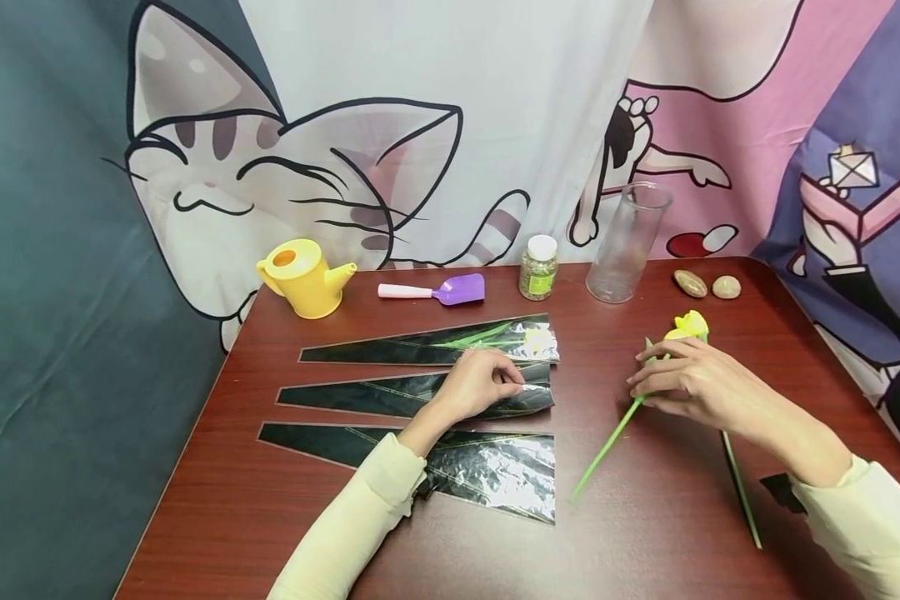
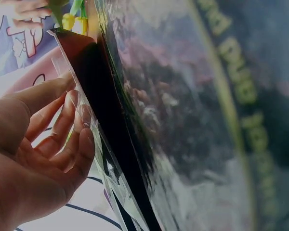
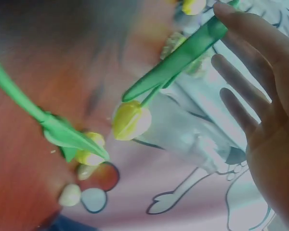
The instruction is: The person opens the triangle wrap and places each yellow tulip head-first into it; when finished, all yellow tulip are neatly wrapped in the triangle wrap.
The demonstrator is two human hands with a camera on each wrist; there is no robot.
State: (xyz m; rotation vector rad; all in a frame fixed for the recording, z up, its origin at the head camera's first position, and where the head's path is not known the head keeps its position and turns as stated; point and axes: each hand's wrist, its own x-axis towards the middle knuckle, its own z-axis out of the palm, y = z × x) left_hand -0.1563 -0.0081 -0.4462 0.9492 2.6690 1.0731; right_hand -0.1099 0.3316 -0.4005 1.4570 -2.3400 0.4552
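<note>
My left hand (image 1: 480, 385) pinches the wide end of the middle clear-and-black flower sleeve (image 1: 360, 396), lifting its edge; in the left wrist view its mouth gapes beside my fingers (image 2: 82, 144). Between the thumb and fingertips of my right hand (image 1: 693, 379) is the stem of a yellow tulip (image 3: 132, 120) with green leaves, raised at a slant with its stem end pointing down toward me. A second yellow tulip (image 3: 90, 150) lies on the table under that hand. The far sleeve (image 1: 420, 343) has a tulip inside. Nearest me lies another flat sleeve (image 1: 495, 471).
Along the back of the brown table (image 1: 210, 500) stand a yellow watering can (image 1: 311, 283), a purple toy shovel (image 1: 461, 289), a white-capped jar (image 1: 538, 271) and a clear glass vase (image 1: 622, 250). Two smooth stones (image 1: 726, 287) sit at the back right. A cartoon-cat curtain (image 1: 390, 67) hangs behind.
</note>
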